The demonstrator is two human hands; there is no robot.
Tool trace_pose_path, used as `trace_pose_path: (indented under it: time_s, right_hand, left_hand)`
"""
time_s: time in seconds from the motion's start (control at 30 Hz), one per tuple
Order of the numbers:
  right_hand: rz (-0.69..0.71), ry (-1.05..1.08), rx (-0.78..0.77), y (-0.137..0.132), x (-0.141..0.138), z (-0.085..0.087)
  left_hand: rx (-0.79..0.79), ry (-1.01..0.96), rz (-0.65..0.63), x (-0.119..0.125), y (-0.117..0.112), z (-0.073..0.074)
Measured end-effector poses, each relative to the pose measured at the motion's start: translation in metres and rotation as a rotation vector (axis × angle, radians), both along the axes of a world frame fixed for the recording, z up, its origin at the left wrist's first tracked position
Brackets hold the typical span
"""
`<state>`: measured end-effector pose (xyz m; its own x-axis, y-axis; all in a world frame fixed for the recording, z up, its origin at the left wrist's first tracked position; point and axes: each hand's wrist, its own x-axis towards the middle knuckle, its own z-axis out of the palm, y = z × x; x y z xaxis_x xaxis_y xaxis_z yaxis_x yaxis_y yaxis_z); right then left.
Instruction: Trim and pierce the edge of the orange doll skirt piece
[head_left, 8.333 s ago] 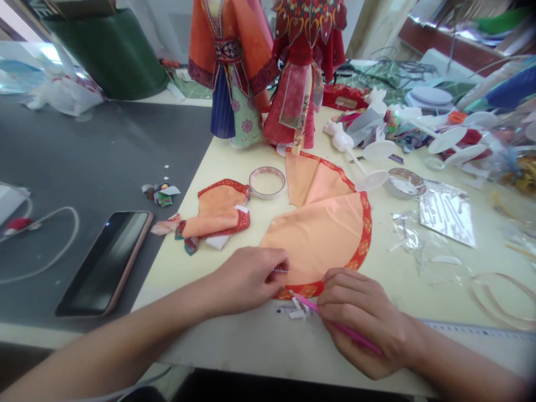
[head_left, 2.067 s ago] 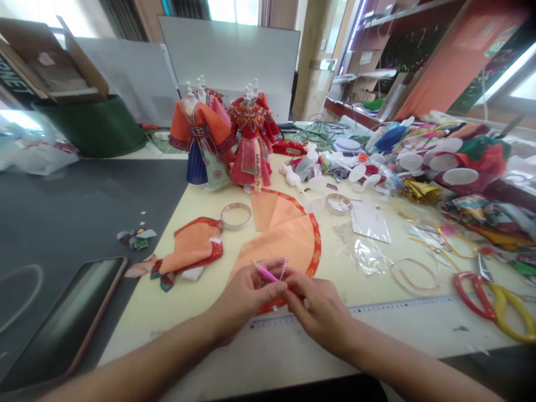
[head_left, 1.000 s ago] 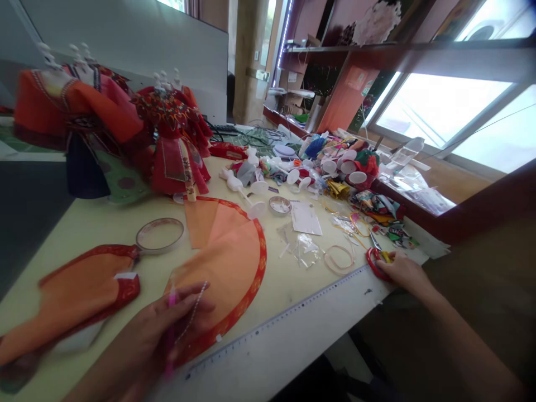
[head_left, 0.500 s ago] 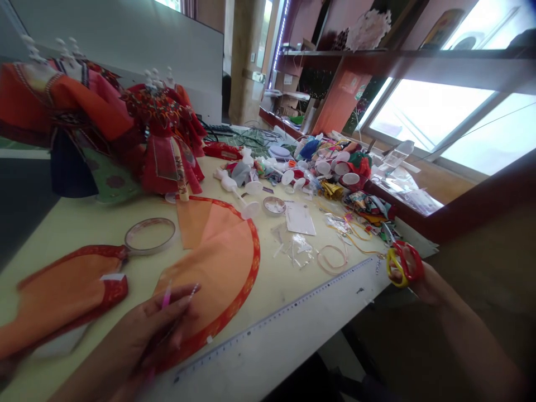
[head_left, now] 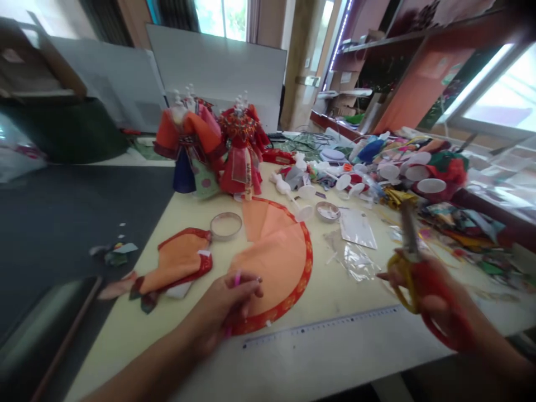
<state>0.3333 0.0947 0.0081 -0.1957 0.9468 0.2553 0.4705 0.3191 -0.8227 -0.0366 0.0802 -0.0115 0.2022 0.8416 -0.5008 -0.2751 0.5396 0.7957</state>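
My left hand (head_left: 237,296) is closed around a slim pink pen-like stick (head_left: 237,277), over the lower left of a peach fan-shaped cloth (head_left: 272,251) with a red patterned border. A tiny bit at its fingertips is too small to name. Red-and-yellow scissors (head_left: 412,273) are in my right hand (head_left: 439,296), blades pointing up and blurred by motion. The hand is above the table, right of a clear ruler (head_left: 326,326) along the front edge. Left of the fan cloth lies an orange garment piece (head_left: 180,259) with red trim.
A tape roll (head_left: 226,225) lies by the cloth. Dressed doll figures (head_left: 188,139) stand behind it. White doll stands and fabric scraps (head_left: 377,162) pile up at the back right, near a small round dish (head_left: 328,211), a white card (head_left: 358,228) and plastic bags (head_left: 358,262).
The view has swung left. My right hand has brought the scissors from beyond the table's right edge to above the tabletop, blades up. My left hand stays at the fan cloth with the pink stick.
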Motion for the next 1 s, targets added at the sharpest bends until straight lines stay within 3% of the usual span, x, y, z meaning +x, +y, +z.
trace_pose_path:
  time_s: [0.07,0.13,0.23,0.33,0.53,0.77,1.0]
  right_hand:
    - [0.198,-0.182,-0.032,0.003,-0.039,0.007]
    - [0.311,-0.301,0.009,0.007,-0.077,0.013]
    - [0.361,-0.391,0.078,0.014,-0.121,0.013]
    - [0.398,-0.459,0.165,0.021,-0.146,0.002]
    - [0.355,-0.528,0.284,0.029,-0.152,-0.019]
    - [0.353,-0.589,0.334,0.029,-0.152,-0.024]
    - [0.333,-0.640,0.464,0.031,-0.149,-0.032]
  left_hand:
    - [0.017,0.012,0.006,-0.001,0.001,0.001]
    - [0.024,0.014,0.033,-0.003,0.002,0.001]
    - [0.054,0.003,0.087,-0.006,0.005,0.002]
    - [0.096,0.013,0.107,-0.010,0.007,0.004]
    - [0.143,-0.005,0.228,-0.017,0.013,0.007]
    - [0.215,0.072,0.221,-0.021,0.015,-0.001]
    - [0.174,0.066,0.240,-0.018,0.015,-0.004]
